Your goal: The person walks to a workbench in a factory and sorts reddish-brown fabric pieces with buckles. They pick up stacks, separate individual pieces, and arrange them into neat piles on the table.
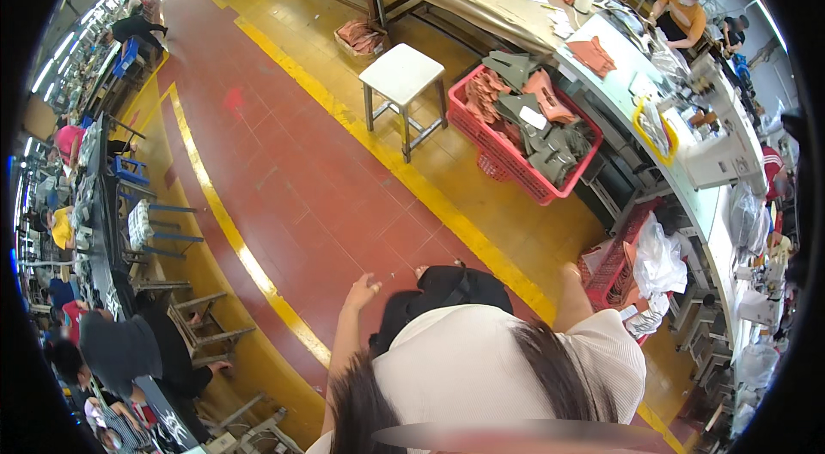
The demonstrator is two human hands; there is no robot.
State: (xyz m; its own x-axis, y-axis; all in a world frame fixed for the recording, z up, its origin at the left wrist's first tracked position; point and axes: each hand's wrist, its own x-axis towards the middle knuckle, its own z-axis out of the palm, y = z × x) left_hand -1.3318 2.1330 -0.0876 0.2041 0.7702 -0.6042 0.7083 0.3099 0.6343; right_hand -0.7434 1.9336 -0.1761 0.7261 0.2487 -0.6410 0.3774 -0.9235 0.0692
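Observation:
My left hand (363, 291) hangs beside my body over the red floor (292, 222). Its fingers are loosely bent and a little apart, with nothing in them. On the other side, my right hand (570, 272) is low by the yellow floor line, close to a red basket (606, 286) under the bench. The fingers of that hand are too small and hidden to read. A larger red basket (524, 174) ahead to the right holds orange and dark grey cut pieces (541, 97). Neither hand touches it.
A white-topped stool (402, 74) stands by the yellow line (344, 101). Along the right runs a workbench (632, 80) with a sewing machine (722, 131) and a white plastic bag (660, 256) below. Wooden stools (202, 316) and seated people line the left. Another person (137, 28) bends far ahead.

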